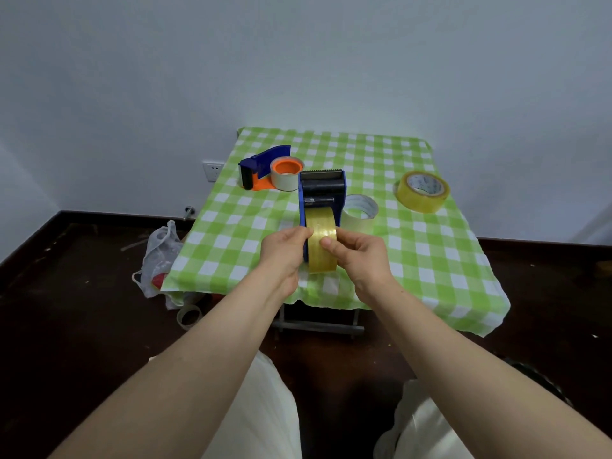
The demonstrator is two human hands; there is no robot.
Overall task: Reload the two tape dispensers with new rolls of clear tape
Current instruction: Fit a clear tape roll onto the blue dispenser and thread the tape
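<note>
Blue dispenser [321, 193], held over table's [430, 260] near edge; handle end hidden by hands. L hand [284, 253] curled round its left side. R hand [361, 256] grips loaded clear roll [322, 241], thumb on tape face. Long axis runs away from viewer, toothed cutter at far end. Behind, part-hidden: 1 loose roll [359, 210]. Far left: 2nd dispenser [261, 170], loaded. Right: 1 yellow roll [423, 191].

Both forearms [198, 352] are bare from wrist to the lower frame edge, as are the left hand [284, 256] and right hand [362, 258]. Loose off-white trousers [261, 415], softly creased, cover both legs below them.
</note>
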